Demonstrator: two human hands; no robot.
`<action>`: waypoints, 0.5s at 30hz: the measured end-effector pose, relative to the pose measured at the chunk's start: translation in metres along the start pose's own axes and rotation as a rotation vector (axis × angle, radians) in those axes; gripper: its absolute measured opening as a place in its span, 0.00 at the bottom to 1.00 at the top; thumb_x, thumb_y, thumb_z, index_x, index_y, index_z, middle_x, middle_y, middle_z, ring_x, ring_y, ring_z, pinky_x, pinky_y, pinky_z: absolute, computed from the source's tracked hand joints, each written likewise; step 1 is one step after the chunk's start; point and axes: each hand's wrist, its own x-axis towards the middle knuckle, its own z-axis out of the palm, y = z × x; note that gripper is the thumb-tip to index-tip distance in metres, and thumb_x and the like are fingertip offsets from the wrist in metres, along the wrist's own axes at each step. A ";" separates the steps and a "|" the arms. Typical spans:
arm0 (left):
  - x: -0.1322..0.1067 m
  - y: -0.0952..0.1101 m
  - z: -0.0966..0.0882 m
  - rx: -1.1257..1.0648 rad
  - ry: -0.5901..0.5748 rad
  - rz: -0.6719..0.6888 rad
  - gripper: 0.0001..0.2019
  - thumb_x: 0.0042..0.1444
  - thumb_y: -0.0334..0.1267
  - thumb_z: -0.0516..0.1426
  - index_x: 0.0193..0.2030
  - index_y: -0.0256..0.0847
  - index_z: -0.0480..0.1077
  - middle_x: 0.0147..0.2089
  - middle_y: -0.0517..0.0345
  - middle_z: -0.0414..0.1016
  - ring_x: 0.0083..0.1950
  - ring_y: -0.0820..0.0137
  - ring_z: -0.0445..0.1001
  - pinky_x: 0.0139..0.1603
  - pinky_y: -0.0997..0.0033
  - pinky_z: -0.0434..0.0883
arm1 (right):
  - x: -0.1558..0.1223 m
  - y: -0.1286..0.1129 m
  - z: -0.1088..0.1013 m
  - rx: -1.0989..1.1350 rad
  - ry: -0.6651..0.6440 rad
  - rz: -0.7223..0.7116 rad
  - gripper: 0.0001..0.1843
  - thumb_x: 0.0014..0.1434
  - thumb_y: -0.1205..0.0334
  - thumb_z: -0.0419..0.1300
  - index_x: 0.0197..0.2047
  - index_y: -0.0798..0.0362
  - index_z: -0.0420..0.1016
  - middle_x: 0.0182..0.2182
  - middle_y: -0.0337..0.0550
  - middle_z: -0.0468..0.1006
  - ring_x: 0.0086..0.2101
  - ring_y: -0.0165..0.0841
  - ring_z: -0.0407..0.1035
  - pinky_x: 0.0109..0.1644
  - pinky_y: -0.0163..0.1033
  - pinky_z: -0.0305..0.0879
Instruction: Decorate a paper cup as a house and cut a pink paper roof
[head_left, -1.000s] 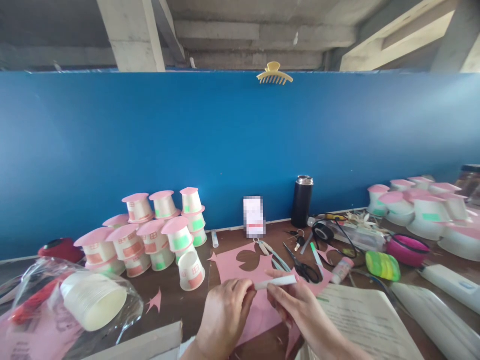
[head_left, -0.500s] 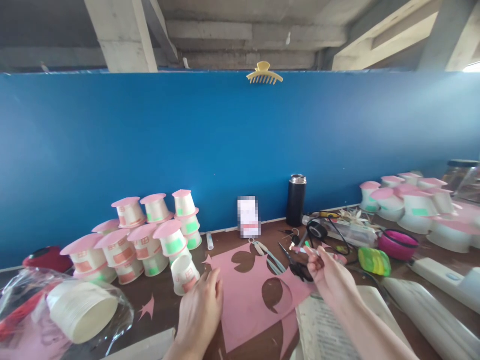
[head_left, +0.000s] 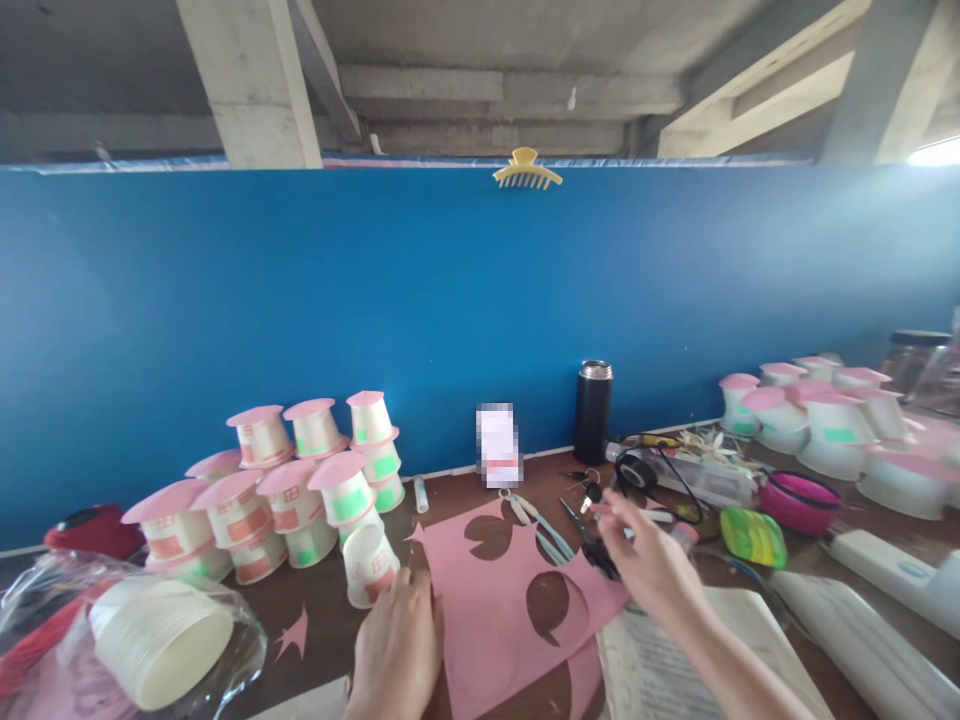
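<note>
My left hand (head_left: 397,640) is closed at the lower right side of a white paper cup (head_left: 369,560) with red window and door prints; the curled fingers hide part of the cup. Just right of that hand lies a pink paper sheet (head_left: 487,620) with rounded cut-outs. Over the sheet's right side, my right hand (head_left: 652,565) hovers with fingers apart and nothing visible in them. Close by its fingertips are dark-handled scissors (head_left: 592,545) and keys (head_left: 591,490). A small white object (head_left: 660,516) shows behind the hand.
Stacked paper cups with pink tops (head_left: 277,490) stand left, more (head_left: 825,410) at far right. Bagged cups (head_left: 165,640) lie front left. Pliers (head_left: 540,525), a black flask (head_left: 593,415), yellow-green tape (head_left: 754,537) and a magenta bowl (head_left: 799,502) stand or lie farther back. Blue wall (head_left: 450,290) behind.
The view has tilted up slightly. My right hand's fingers have spread from a pinch near a small pinkish-green item. My left hand stays by the cup.
</note>
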 end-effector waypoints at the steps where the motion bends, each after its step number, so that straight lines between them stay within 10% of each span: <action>1: 0.000 0.001 0.000 0.014 -0.003 -0.004 0.12 0.61 0.31 0.46 0.41 0.38 0.70 0.46 0.44 0.74 0.47 0.58 0.75 0.42 0.62 0.70 | -0.002 0.002 0.002 -0.105 -0.039 -0.002 0.22 0.52 0.56 0.62 0.51 0.47 0.76 0.44 0.47 0.81 0.39 0.45 0.75 0.41 0.46 0.69; 15: -0.001 0.003 0.004 0.025 -0.036 -0.022 0.18 0.61 0.36 0.49 0.55 0.35 0.70 0.56 0.40 0.70 0.57 0.54 0.68 0.55 0.59 0.66 | -0.010 -0.006 -0.006 -0.643 -0.215 0.024 0.22 0.54 0.53 0.56 0.52 0.44 0.76 0.45 0.51 0.82 0.43 0.55 0.75 0.40 0.51 0.64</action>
